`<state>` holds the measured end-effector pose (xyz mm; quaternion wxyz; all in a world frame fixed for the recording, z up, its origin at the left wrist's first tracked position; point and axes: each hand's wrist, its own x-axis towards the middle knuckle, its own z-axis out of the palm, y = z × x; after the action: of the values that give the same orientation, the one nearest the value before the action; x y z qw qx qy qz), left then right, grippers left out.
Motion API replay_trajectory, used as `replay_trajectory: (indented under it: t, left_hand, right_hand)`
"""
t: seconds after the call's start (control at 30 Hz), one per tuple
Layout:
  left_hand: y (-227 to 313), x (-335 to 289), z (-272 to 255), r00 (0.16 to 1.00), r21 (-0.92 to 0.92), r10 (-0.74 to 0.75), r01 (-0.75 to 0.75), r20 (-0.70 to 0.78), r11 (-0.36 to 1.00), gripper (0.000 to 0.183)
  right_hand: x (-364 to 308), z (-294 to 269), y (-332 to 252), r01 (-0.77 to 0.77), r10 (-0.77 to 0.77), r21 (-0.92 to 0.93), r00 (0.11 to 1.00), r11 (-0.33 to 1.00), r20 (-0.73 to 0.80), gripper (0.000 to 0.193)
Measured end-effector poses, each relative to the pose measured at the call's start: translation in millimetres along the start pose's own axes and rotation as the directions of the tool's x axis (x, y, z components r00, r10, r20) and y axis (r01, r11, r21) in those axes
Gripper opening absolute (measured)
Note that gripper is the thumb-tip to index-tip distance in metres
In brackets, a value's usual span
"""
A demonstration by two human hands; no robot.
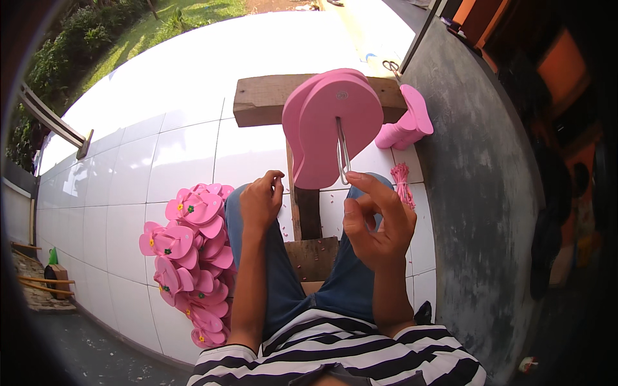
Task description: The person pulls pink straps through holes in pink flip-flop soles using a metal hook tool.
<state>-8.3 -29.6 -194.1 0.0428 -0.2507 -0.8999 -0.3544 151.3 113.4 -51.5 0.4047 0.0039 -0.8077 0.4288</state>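
Pinching the metal hook [343,157], the raised right hand [376,222] has its grip clamped just below the pink sandal soles [331,125] on the wooden bench [261,100]. Left hand [261,201] rests loosely curled on the knee, holding nothing; finished sandals [193,257] lie left, open tile beyond.

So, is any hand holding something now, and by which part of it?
The right hand pinches the lower end of a metal wire tool that passes through the pink sandal sole. The left hand is curled on the knee; whether it holds anything cannot be told.
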Motion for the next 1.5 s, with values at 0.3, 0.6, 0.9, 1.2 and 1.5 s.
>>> replay_trajectory:
  t: [0.3, 0.6, 0.9, 1.2, 1.5]
  left_hand:
    - [11.1, 2.1, 13.6, 1.0, -0.059, 0.018, -0.018, 0.005, 0.998, 0.015]
    - [15.4, 6.3, 24.0, 0.999, -0.226, -0.018, 0.011, -0.028, 0.974, 0.017]
    - [13.9, 8.7, 29.1, 0.998, -0.355, -0.035, 0.013, -0.056, 0.935, 0.013]
    - [18.5, 8.5, 19.3, 0.997, -0.414, -0.073, 0.053, -0.031, 0.909, 0.014]
    - [0.8, 3.8, 6.8, 0.994, -0.458, -0.103, 0.072, -0.043, 0.886, 0.015]
  right_hand:
    - [-9.9, 4.8, -2.3, -0.321, 0.303, 0.502, 0.945, 0.803, 0.12, 0.055]
    - [-2.5, 14.3, 3.1, -0.331, 0.321, 0.579, 0.939, 0.745, 0.123, 0.056]
    - [-9.3, -2.4, 10.2, -0.441, 0.026, 0.781, 0.864, -0.442, 0.503, 0.078]
    - [-39.1, 46.5, 164.8, -0.526, 0.692, 0.603, 0.719, 0.6, -0.062, 0.054]
    - [-139.6, 125.5, 188.3, -0.662, 0.659, 0.041, 0.749, 0.749, 0.068, 0.071]
